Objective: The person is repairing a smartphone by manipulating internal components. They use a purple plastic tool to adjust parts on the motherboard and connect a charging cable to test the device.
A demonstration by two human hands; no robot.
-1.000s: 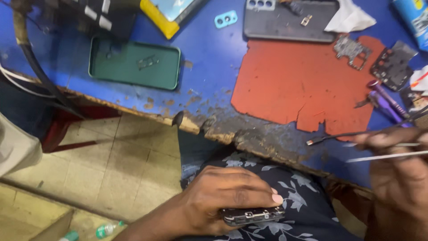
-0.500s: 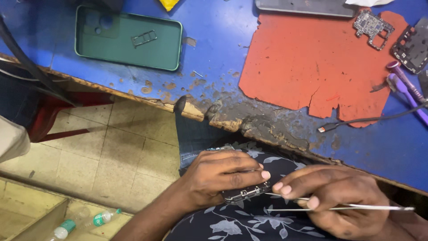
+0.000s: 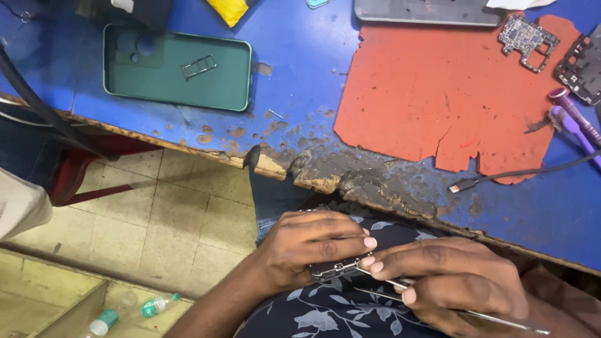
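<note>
My left hand (image 3: 313, 244) is closed around a small dark metal-edged part (image 3: 332, 269), held over my lap below the table edge. My right hand (image 3: 451, 281) grips thin metal tweezers (image 3: 438, 300), and their tip touches the part between my fingertips. Most of the part is hidden under my left fingers. My lap is covered by dark cloth with a pale flower print (image 3: 325, 313).
A blue worktable (image 3: 300, 56) with a chipped, burnt front edge carries a green phone case (image 3: 178, 69) holding a small metal tray, a torn red mat (image 3: 438, 94), circuit boards (image 3: 527, 39), purple tools (image 3: 573, 122) and a cable end (image 3: 463, 186). Tiled floor and two bottles (image 3: 128, 313) lie lower left.
My right hand has come down from the table edge with the tweezers to meet my left hand at the part. The view has tilted down and moved closer.
</note>
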